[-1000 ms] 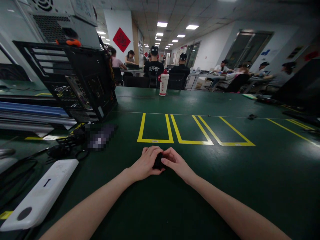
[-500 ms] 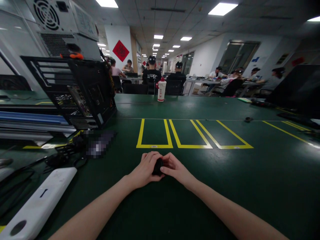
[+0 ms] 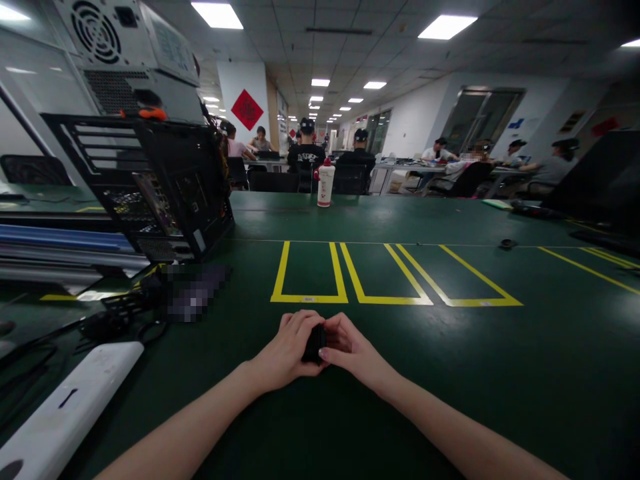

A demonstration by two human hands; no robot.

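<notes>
A small black object (image 3: pixel 313 345) is between my two hands, low over the green table (image 3: pixel 430 380); what it is cannot be made out. My left hand (image 3: pixel 287 350) wraps round its left side, fingers over the top and thumb below. From the right, my right hand (image 3: pixel 353 350) grips its edge with thumb and fingertips. The fingers hide much of the object. Just beyond the hands, yellow tape outlines (image 3: pixel 310 299) lie on the table.
At the left stand an open black computer case (image 3: pixel 180 180), tangled black cables (image 3: pixel 107 323) and a white device (image 3: pixel 70 407). A white bottle with a red lid (image 3: pixel 325 185) stands farther back. A black ring-like item (image 3: pixel 508 244) lies right. People sit at tables beyond.
The view has shifted slightly, so the table and hands appear a little lower. The black object looks turned a little between my fingers; both hands still hold it.
</notes>
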